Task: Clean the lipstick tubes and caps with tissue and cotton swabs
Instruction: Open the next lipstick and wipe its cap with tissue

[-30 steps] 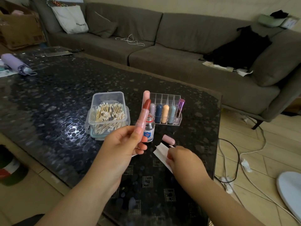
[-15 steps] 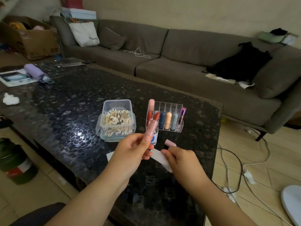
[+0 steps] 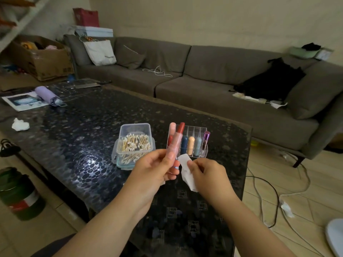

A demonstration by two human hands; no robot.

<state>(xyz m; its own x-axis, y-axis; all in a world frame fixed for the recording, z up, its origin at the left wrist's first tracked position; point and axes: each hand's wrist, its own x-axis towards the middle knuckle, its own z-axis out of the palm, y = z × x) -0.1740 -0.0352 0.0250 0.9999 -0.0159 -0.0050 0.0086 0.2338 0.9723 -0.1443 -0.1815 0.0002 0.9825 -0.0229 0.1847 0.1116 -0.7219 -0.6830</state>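
Left hand (image 3: 156, 166): curled round the lower barrel of the uncapped lipstick tube (image 3: 175, 143), which is held upright above the table's near edge, red bullet at 12 o'clock.
Right hand (image 3: 207, 175): a folded tissue (image 3: 185, 168) is pinched, just beside the tube at 3 o'clock.
Handling: the tube is judged light, stiff and smooth — best gripped at the base; the bullet is soft and easily smeared.
Tissue: limp, tearable.
Beyond: cotton swabs (image 3: 134, 145) boxed at 11 o'clock; clear organiser (image 3: 201, 154) with other tubes at 12.
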